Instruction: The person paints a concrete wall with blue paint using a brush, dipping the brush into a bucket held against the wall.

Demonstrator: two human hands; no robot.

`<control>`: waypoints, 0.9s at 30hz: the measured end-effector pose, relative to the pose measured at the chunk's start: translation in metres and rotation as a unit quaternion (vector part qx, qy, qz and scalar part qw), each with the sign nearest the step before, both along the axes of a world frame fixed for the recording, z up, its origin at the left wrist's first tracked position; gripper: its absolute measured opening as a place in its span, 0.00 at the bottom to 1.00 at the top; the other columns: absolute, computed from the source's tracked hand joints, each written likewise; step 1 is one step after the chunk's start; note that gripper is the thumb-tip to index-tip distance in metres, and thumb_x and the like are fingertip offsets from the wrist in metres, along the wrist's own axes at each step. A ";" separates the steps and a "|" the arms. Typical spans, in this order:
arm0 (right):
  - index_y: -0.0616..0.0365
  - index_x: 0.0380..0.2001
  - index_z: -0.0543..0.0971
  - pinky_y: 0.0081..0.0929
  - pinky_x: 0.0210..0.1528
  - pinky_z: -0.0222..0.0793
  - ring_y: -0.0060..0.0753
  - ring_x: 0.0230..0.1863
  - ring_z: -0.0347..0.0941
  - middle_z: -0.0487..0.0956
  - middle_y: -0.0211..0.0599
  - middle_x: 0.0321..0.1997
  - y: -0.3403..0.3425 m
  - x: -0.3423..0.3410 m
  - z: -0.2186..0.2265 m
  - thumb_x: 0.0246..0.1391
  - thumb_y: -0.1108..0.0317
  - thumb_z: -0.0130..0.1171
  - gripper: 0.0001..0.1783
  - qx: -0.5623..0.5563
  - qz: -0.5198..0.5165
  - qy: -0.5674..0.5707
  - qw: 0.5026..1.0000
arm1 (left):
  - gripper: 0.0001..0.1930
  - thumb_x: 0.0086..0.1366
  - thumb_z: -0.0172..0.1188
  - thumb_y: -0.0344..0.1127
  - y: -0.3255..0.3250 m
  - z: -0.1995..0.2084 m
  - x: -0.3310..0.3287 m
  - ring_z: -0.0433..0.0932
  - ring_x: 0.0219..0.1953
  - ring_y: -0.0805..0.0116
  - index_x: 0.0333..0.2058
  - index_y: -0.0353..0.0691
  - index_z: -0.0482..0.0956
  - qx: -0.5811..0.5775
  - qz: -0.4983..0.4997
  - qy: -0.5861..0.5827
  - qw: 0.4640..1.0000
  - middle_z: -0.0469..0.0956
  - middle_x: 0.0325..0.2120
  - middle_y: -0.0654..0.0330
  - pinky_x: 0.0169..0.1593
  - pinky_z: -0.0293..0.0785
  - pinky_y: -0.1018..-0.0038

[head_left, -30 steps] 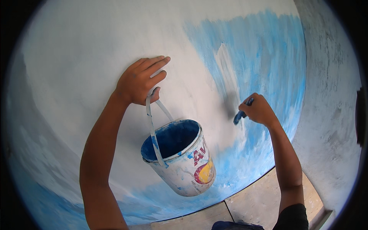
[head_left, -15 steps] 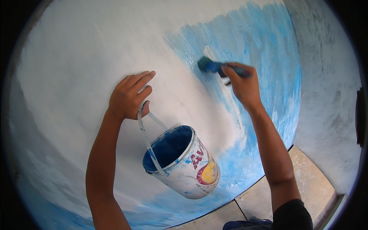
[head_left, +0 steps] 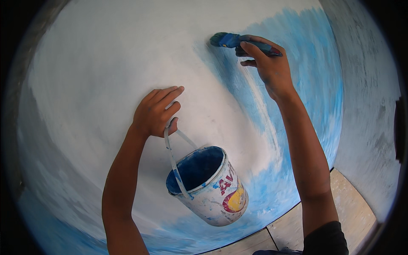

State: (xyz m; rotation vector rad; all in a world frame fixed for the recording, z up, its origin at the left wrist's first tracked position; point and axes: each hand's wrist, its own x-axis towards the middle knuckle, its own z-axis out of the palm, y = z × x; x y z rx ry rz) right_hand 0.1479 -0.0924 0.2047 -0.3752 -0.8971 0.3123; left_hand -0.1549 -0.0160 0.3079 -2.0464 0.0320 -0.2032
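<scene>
From the thumb of my left hand (head_left: 157, 112) hangs a white paint bucket (head_left: 216, 197) by its pale handle (head_left: 172, 159). The other fingers of that hand lie stretched against the wall. Blue paint coats the bucket's inside and smears its rim; the bucket hangs tilted. My right hand (head_left: 270, 66) grips a paintbrush (head_left: 229, 40) with a blue ferrule and dark, paint-stained handle. Its bristles touch the white wall (head_left: 106, 63) at the upper left edge of the blue painted area (head_left: 297, 55).
A grey wall (head_left: 369, 106) meets the painted one at the right, with a dark object (head_left: 400, 129) at its far edge. Pale, paint-specked floor tiles (head_left: 348, 204) lie at the lower right. More blue paint runs along the wall's bottom.
The brush in my right hand has moved upward and a little left along the blue edge. In the picture, my left hand and the bucket sit slightly lower and farther right.
</scene>
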 end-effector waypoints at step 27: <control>0.66 0.33 0.87 0.26 0.24 0.71 0.25 0.18 0.74 0.83 0.39 0.22 -0.002 0.026 -0.069 0.53 0.69 0.63 0.10 -0.274 -0.254 -0.064 0.925 | 0.11 0.46 0.58 0.39 0.008 -0.003 -0.006 0.82 0.49 0.52 0.23 0.36 0.77 -0.012 -0.058 -0.031 0.998 0.82 0.52 0.45 0.50 0.78 0.61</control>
